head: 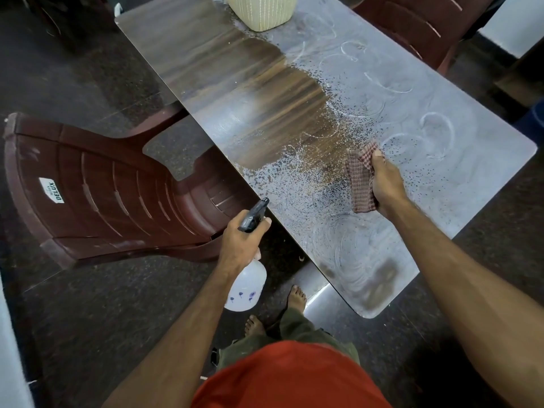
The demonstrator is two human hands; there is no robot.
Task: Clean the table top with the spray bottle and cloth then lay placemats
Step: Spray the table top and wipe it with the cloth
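Head view. I stand at the near end of the long wood-grain laminate table top (223, 83), whose near and right parts are covered in spray droplets and pale curved wipe marks, while the far left part shows dry brown grain. My right hand (385, 181) rests on this table top with fingers and thumb curled round the folded red-and-white checked cloth (359, 179), pressing it to the wet surface near the table's middle. My left hand (240, 245) grips the neck of the white plastic spray bottle with small blue flowers (245, 285), just off the table's left edge, its black nozzle (253, 214) aimed at the table; a finger seems to lie by the trigger, though I cannot tell whether it is pressed. To wipe well, I judge that the cloth should stay flat and travel in overlapping passes from the wetted band toward the dry grain, with respraying only where droplets thin out. A cream ribbed basket (260, 10) stands at the table's far end. No placemats are visible.
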